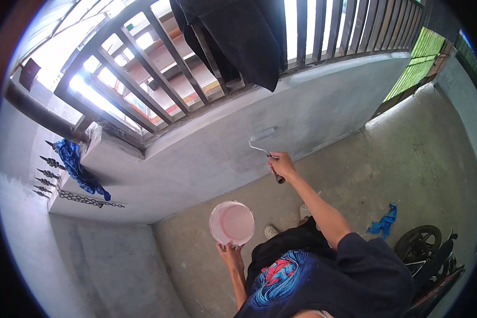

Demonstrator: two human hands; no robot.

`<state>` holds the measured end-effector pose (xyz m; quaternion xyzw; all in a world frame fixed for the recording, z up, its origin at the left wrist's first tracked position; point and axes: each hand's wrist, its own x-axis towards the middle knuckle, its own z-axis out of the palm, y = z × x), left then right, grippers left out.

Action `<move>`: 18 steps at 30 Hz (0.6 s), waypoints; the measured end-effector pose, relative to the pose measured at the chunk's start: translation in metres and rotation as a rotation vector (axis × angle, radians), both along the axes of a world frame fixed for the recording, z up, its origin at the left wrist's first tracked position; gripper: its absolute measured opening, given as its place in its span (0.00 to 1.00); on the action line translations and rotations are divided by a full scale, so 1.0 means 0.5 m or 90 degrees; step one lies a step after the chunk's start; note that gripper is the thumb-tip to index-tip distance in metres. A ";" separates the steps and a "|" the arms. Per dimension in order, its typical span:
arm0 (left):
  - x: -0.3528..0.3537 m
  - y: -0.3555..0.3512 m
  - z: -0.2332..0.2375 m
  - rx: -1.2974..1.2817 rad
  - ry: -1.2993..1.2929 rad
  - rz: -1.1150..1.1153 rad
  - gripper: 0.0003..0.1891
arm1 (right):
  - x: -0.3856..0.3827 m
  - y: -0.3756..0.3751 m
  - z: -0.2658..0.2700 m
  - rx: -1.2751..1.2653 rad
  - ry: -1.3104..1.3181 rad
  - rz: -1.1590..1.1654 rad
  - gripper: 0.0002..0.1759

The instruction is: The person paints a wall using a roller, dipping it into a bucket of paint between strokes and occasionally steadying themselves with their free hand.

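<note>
My right hand [282, 163] is wrapped round the dark handle of a paint roller [263, 134], whose pale sleeve lies against the low grey wall [217, 140]. Patches of different grey show on the wall around the roller. Down and to the left, my left hand [230, 254] grips the near rim of a pink-white bucket [232, 222], fingers at its edge. The bucket is held above the floor and its inside looks pinkish.
Metal railings [159, 63] top the wall, with dark cloth [238, 37] draped over them. A blue cloth [79, 167] and a chain [90, 200] hang at the left. Another blue cloth [384, 220] lies on the concrete floor [344, 180], near a motorcycle wheel [418, 243].
</note>
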<state>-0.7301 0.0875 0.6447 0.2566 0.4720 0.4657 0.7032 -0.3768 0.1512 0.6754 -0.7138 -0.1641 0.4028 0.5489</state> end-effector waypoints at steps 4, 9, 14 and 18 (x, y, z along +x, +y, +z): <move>0.013 0.017 0.001 0.010 -0.014 0.001 0.20 | -0.024 -0.033 0.110 0.117 -0.004 -0.005 0.23; 0.006 0.037 -0.022 0.010 -0.009 -0.024 0.22 | -0.021 -0.028 0.122 0.105 0.035 -0.013 0.24; 0.016 0.057 -0.008 0.027 -0.027 -0.020 0.19 | 0.032 0.039 -0.007 0.053 0.085 -0.019 0.21; 0.008 0.059 -0.013 0.036 -0.030 -0.006 0.20 | 0.050 0.076 -0.069 -0.016 0.107 0.001 0.11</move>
